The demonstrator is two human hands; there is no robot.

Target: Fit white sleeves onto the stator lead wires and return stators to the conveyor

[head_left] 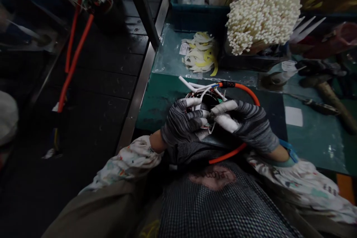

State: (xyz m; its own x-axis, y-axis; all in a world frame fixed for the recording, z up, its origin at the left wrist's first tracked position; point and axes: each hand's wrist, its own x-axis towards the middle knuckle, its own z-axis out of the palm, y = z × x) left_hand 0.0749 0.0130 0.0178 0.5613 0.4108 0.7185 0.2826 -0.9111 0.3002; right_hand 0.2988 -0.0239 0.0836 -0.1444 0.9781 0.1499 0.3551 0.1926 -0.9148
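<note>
Both my hands wear grey striped gloves with white fingertips. My left hand (182, 122) is closed around a small dark round part (209, 101) with several white wires sticking out of it. My right hand (248, 122) grips the same part from the right, its fingers pressed on the wires. An orange cable (248, 91) loops from the part's top around my right hand and back under my wrist. The part is held over my lap at the front edge of the green bench (158, 96).
A clear bag of white and yellow labels (199, 54) lies on the bench. Behind it stand a bundle of white cable ties (262, 15) and a blue bin (195, 16). A hammer (326, 89) lies at the right. More orange cables (75, 48) hang over the dark conveyor on the left.
</note>
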